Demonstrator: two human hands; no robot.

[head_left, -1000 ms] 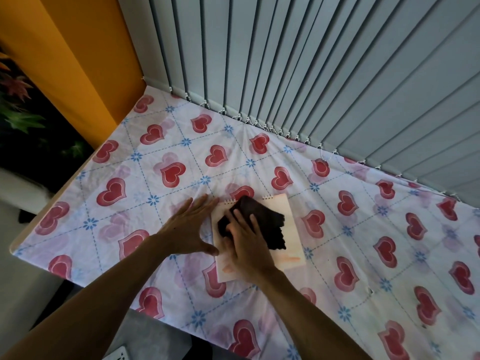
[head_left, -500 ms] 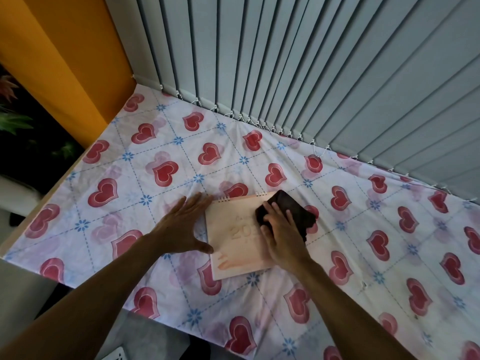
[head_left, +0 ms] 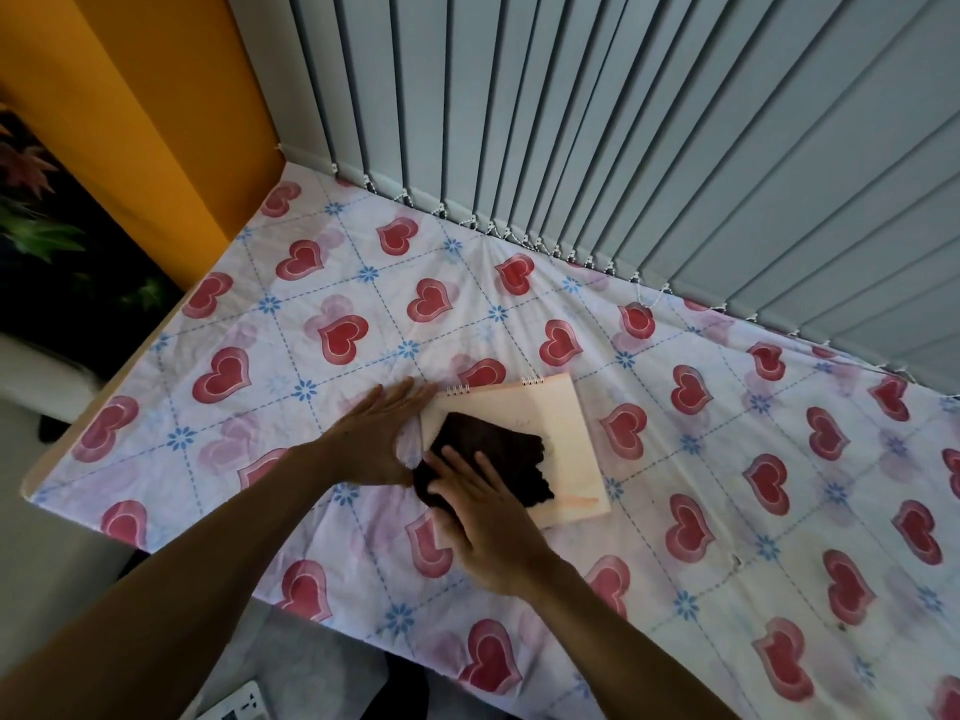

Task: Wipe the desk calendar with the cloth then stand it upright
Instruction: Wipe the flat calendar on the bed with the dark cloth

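Cloth (head_left: 491, 462) back at calendar's (head_left: 563, 426) near-left — right hand (head_left: 488, 522) flat on it; left hand (head_left: 376, 439) open, bracing edge; print unreadable

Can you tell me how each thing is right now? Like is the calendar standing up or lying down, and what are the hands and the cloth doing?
desk calendar: lying flat on the table, not yet stood up.
cloth: dark, bunched, resting on the calendar's left part.
right hand: fingers spread, pressing down on the cloth.
left hand: open and flat beside the calendar's left edge.
tablecloth: spread over the table, slightly wrinkled.
blinds: slats hanging down, closed.
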